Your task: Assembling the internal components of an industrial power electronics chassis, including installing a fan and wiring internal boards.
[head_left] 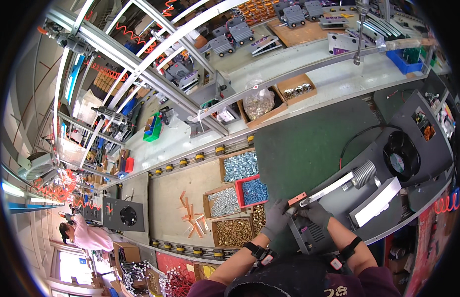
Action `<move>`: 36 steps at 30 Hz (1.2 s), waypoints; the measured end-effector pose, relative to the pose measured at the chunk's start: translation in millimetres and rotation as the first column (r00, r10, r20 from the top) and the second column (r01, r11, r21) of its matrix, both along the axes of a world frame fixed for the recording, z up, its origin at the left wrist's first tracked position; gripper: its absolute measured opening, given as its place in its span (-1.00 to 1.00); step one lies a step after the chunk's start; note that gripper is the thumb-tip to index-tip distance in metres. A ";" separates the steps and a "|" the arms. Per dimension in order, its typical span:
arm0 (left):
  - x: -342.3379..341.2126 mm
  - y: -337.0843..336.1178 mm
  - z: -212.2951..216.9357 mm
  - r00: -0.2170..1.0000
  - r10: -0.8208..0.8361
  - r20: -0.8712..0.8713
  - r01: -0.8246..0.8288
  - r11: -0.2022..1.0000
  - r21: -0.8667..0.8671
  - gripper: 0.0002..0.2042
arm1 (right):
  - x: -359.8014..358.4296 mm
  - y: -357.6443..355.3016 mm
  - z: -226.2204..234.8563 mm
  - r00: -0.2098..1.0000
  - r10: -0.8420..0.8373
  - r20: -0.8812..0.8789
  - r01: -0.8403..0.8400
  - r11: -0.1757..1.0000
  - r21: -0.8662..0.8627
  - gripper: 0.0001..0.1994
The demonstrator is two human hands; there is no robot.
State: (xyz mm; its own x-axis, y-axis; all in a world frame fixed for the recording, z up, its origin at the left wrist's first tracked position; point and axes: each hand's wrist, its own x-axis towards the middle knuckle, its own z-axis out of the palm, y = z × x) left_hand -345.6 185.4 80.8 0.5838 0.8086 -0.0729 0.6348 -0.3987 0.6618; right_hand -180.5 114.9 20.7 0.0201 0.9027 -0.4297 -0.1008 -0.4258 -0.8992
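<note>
My left hand, in a grey glove, is at the near left end of a grey metal housing. Its fingers are closed at the housing's edge, on something too small to make out. Beside it, my right hand, also gloved, has its fingers bent together over the same end; what they hold is hidden. Just above both hands lies a flat copper-coloured bar, next to a silver metal bar. The silver bar runs toward a ribbed metal coil. A black fan sits farther right on the housing.
Left of my hands stand a red bin of blue fasteners and cardboard boxes of silver screws and brass-coloured fasteners. Copper strips lie beyond. A tool hangs above the bench. A person in pink works far left.
</note>
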 end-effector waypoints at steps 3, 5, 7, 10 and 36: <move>4.5 2.0 8.6 0.999 0.028 0.025 -0.024 0.993 -0.115 -0.63 | 3.9 9.2 11.1 0.988 0.098 0.115 -0.084 0.989 -0.125 -0.78; 2.3 1.2 2.7 1.000 0.020 0.015 -0.019 0.997 -0.070 -0.64 | 2.5 11.9 9.8 0.978 0.120 0.168 -0.098 0.986 -0.136 -0.78; -3.1 2.3 -13.3 0.997 0.039 0.066 -0.034 0.997 -0.070 -0.64 | -4.6 8.3 3.3 0.998 -0.054 0.009 0.054 0.998 -0.040 -0.80; 3.2 -0.3 1.5 0.994 0.042 0.104 -0.030 0.993 -0.117 -0.64 | -3.8 -2.5 -16.2 0.999 -0.044 0.008 0.043 0.996 0.076 -0.79; -2.1 0.7 1.2 0.985 0.001 0.173 0.010 0.998 -0.065 -0.71 | 1.8 9.0 2.9 0.981 0.112 0.161 -0.104 0.993 -0.062 -0.74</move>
